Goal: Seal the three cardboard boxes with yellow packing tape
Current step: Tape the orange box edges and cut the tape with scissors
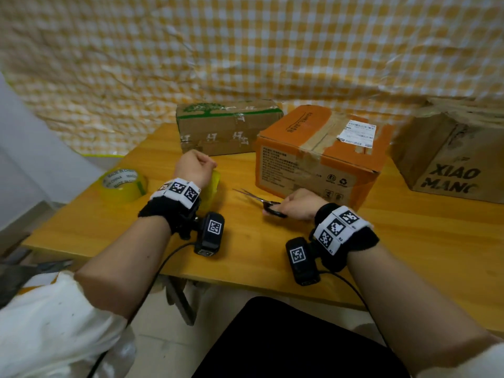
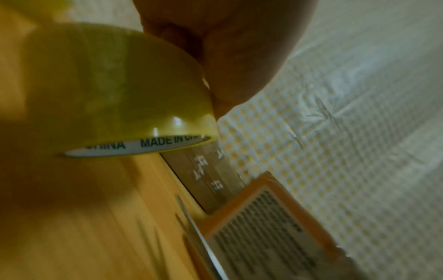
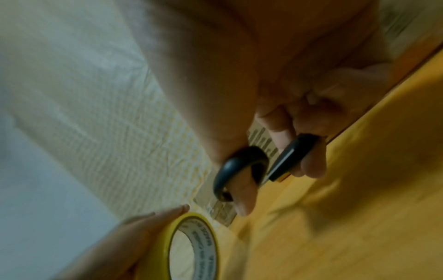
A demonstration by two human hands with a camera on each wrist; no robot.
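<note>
I grip the tape roll (image 1: 211,184) left-handed, scissors (image 1: 261,201) right-handed, ready for the orange box (image 1: 319,156) at 1 o'clock.

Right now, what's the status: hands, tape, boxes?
Left hand grips yellow packing tape roll. Right hand grips black-handled scissors, blades open. Orange cardboard box unsealed with yellow. Spare yellow tape roll lies left.

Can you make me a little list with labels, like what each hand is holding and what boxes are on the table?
left hand: holds a yellow tape roll
right hand: grips the scissors, blades apart
boxes: green-print box, orange box, brown box
spare tape roll: lies flat near the table's left edge
table: yellow wood
</note>
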